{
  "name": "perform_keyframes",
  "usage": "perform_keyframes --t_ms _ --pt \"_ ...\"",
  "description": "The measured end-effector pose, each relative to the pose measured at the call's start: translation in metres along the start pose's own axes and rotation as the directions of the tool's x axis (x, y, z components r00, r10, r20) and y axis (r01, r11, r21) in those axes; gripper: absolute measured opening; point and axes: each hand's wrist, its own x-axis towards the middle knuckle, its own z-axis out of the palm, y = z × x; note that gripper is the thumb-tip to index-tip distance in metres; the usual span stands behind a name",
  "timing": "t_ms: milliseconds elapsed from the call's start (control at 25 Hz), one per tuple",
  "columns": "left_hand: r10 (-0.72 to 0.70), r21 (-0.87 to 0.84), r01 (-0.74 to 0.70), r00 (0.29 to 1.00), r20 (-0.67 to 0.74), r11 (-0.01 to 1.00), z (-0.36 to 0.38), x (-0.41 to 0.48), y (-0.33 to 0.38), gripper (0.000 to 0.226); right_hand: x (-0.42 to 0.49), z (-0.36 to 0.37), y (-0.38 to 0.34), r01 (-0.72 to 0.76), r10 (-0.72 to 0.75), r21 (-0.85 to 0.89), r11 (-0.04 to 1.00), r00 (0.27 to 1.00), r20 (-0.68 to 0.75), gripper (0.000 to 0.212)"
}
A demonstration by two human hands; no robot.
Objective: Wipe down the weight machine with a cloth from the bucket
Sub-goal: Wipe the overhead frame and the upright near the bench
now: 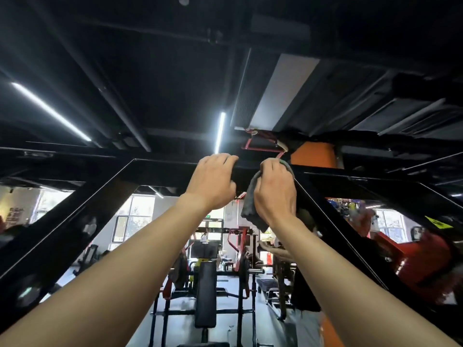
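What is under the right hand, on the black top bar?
A grey cloth, which the right hand grips against the black top bar; one end hangs down. The bar surface beneath them is covered.

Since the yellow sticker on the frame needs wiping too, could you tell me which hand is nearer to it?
Right. The right hand, gripping the cloth, is up-left of the yellow sticker; the left hand is farther left, on the crossbar.
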Motion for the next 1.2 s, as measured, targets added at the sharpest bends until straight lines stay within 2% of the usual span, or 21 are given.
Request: perform_keyframes --t_ms 160,280,480,560,680,840,960,1040,1120,1200 --pt "-0.05 -0.057 0.046 0.996 -0.074 0.997 0.007 0.015 -0.004 0.051 0.021 0.016 -0.023 0.045 -0.042 0.031 0.999 0.997 -0.068 0.018" --pt "-0.001 -0.011 -0.001 0.988 -0.154 1.0 0.016 0.013 -0.006 0.049 0.033 0.019 -0.016 0.072 -0.072 -0.001 0.997 0.995 -0.073 0.019" --pt "0.013 -0.028 -0.02 0.972 -0.234 0.999 0.024 0.007 -0.007 0.051 0.043 0.026 -0.004 -0.125 0.105 -0.198 0.972 0.989 -0.106 0.023" --pt "0.022 -0.026 -0.03 0.964 -0.264 0.999 0.027 0.007 -0.008 0.049 0.048 0.031 -0.02 -0.134 0.12 -0.221 0.966 0.99 -0.076 0.028" --pt "0.011 -0.038 -0.023 0.958 -0.288 0.999 0.028 0.008 -0.009 0.045 0.044 0.024 -0.013 -0.042 0.04 -0.172 0.984 0.999 -0.018 0.031" --pt "-0.014 -0.072 -0.008 0.954 -0.3 0.997 0.03 0.004 -0.003 0.045 0.05 0.011 -0.003 -0.166 0.18 -0.241 0.956 0.983 0.041 0.039" --pt "0.001 -0.058 -0.02 0.95 -0.313 0.998 0.031 0.005 -0.006 0.043 0.059 0.017 -0.016 -0.018 0.056 -0.217 0.976 0.984 0.17 0.036" --pt "0.002 -0.051 -0.019 0.95 -0.314 0.999 0.031 0.005 -0.007 0.042 0.057 0.014 -0.01 0.045 -0.02 -0.13 0.99 0.983 0.184 0.025" --pt "0.011 -0.039 -0.024 0.951 -0.31 0.999 0.031 0.004 -0.007 0.043 0.054 0.008 0.005 0.035 -0.019 -0.099 0.994 0.986 0.167 0.02" --pt "0.021 -0.04 -0.035 0.95 -0.312 0.999 0.032 0.003 -0.008 0.044 0.055 0.004 0.013 0.004 0.025 -0.189 0.982 0.988 0.153 0.027"
